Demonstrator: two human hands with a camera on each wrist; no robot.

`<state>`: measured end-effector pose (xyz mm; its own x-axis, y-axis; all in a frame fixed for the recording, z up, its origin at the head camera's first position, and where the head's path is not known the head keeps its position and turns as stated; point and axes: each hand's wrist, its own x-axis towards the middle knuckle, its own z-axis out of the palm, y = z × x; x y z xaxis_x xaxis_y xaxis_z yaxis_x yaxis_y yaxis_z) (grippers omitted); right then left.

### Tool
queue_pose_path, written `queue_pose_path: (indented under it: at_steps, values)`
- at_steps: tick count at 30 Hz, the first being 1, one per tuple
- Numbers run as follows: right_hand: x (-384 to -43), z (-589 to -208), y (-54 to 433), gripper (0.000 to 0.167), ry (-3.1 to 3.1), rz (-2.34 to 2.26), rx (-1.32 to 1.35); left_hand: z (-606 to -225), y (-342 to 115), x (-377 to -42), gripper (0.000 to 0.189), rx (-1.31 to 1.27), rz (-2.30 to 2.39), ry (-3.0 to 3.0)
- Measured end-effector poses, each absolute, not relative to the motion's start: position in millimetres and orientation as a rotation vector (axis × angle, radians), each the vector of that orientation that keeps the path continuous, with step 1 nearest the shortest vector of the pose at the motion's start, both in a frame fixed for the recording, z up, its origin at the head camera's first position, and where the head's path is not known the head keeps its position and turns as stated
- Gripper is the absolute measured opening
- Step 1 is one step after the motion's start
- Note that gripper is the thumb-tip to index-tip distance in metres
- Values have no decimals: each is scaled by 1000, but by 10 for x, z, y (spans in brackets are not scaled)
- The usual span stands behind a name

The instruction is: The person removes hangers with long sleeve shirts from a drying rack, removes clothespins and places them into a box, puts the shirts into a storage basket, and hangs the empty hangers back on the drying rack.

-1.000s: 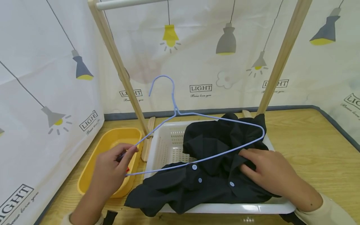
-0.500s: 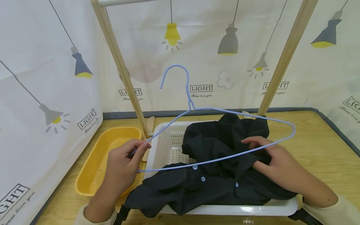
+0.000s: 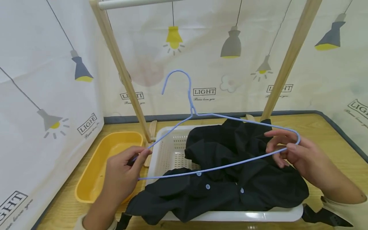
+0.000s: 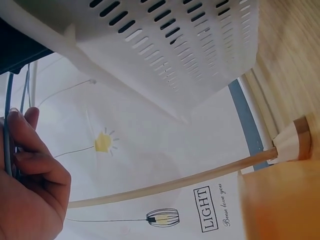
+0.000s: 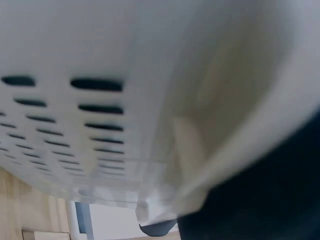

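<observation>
A light blue wire clothes hanger point(image 3: 218, 166) is held up over a black buttoned shirt point(image 3: 224, 188), hook upward. My left hand point(image 3: 122, 172) pinches the hanger's left end between thumb and fingers; the left wrist view shows this hand point(image 4: 35, 175) curled around the wire. At the hanger's right end is my right hand point(image 3: 302, 156), with its thumb across the lower bar and curled fingers behind it. The shirt lies bunched in a white slotted basket point(image 3: 166, 150) and hangs over its front rim. My right hand is hidden in the right wrist view.
A yellow tray point(image 3: 95, 169) stands left of the basket on the wooden table point(image 3: 339, 153). Behind rises a rack with wooden posts point(image 3: 123, 73) and a white rail point(image 3: 135, 3). A lamp-printed curtain point(image 3: 201, 70) encloses the back and left side.
My right hand has let go of the shirt and moved up and right to the hanger's right end. My left hand has carried the hanger to the right.
</observation>
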<state>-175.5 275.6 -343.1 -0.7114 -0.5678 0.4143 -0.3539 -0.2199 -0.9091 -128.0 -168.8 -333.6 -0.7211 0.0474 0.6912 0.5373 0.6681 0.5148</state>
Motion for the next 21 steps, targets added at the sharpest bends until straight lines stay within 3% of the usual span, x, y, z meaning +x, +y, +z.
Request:
queue_pose_path:
  at_steps: [4,10,16,21]
  values:
    - [-1778,-3459,2774,54,1710,-2212,-946,-3389,-1690,-1307,2,-527,-894,-2198]
    - [-1733,-3459,2748,37,2023,-2088,-737,-3423,-1674,-1330,12,-564,-861,-2187]
    - [-1759,-3452,2763,36,2053,-2049,-770,-3388,-1654,-1310,10,-500,-742,-2180]
    - [-1801,-3461,2811,37,1886,-2189,-818,-3269,-1578,-1185,33,-637,-709,-1996]
